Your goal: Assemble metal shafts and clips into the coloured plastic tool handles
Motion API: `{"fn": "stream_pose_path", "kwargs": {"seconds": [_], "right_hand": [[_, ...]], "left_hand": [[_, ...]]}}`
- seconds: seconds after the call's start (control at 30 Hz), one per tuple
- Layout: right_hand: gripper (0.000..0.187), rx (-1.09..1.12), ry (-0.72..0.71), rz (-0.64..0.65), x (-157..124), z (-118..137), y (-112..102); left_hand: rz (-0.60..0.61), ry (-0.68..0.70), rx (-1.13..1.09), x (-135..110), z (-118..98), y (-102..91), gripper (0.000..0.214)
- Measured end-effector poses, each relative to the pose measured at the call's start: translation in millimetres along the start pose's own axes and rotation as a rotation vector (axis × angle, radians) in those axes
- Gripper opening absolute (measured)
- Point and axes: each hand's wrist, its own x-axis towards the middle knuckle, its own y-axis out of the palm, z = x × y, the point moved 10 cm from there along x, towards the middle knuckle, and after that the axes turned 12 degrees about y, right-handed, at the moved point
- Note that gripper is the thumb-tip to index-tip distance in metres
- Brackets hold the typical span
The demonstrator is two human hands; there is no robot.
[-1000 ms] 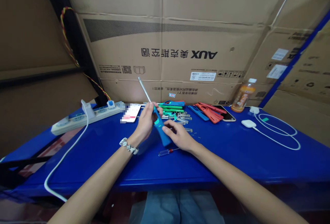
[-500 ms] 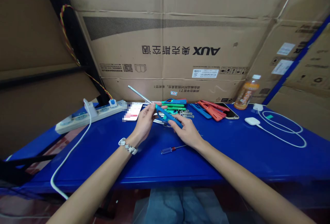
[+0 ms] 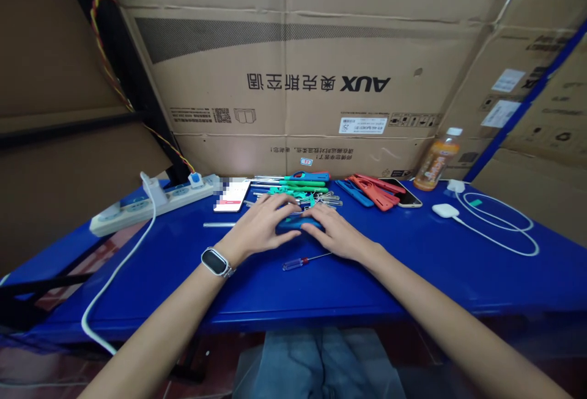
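Note:
A blue long-nosed lighter (image 3: 298,224) lies flat on the blue table (image 3: 413,264), its thin metal tube (image 3: 219,224) sticking out to the left. My left hand (image 3: 261,231) covers the handle's left part with fingers curled over it; a watch is on that wrist. My right hand (image 3: 337,237) presses on the handle's right end, fingers bent down onto it. A small screwdriver (image 3: 302,261) with a clear blue handle lies just in front of both hands, untouched.
Behind the hands lie green and blue lighters (image 3: 302,186), red and blue handles (image 3: 373,194), loose metal tubes, and two phones (image 3: 232,196) (image 3: 406,198). A power strip (image 3: 151,203) sits left; a bottle (image 3: 435,163) and white charger with cable (image 3: 443,209) right. Cardboard boxes (image 3: 321,81) wall the back.
The blue lighter, held up in the air with its tube pointing up-left, has been lowered flat onto the table. Both hands came down with it and now rest on it.

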Motion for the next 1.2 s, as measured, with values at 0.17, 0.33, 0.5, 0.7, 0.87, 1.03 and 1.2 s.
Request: {"fn": "stream_pose_path", "kwargs": {"seconds": [0.17, 0.33, 0.5, 0.7, 0.87, 1.03, 1.2], "right_hand": [[0.029, 0.075, 0.035, -0.02, -0.9, -1.9, -0.9], [0.04, 0.143, 0.126, -0.067, -4.3, -19.1, -11.7], [0.033, 0.034, 0.182, -0.133, -17.2, -19.4, -24.5], [0.022, -0.047, -0.059, 0.239, -22.0, 21.8, 26.4], [0.012, 0.158, -0.04, 0.262, -13.3, 20.7, 22.1], [0.03, 0.645, 0.247, 0.044, 16.1, -18.4, -13.4], [0.047, 0.918, 0.351, -0.054, 52.2, -36.6, -8.5]], "left_hand": [[0.125, -0.139, -0.228, -11.0, 19.5, 24.4, 0.033], [0.119, -0.195, -0.226, -16.0, 30.1, 20.5, 0.033], [0.062, -0.23, -0.25, -20.0, 44.0, 8.7, 0.037], [0.176, -0.336, -0.315, -35.8, 62.4, 15.9, 0.038], [0.273, -0.37, -0.34, -41.5, 63.3, 28.0, 0.032], [0.294, -0.359, -0.366, -39.6, 52.5, 37.5, 0.037], [0.35, -0.317, -0.295, -33.7, 37.5, 43.8, 0.042]]}}
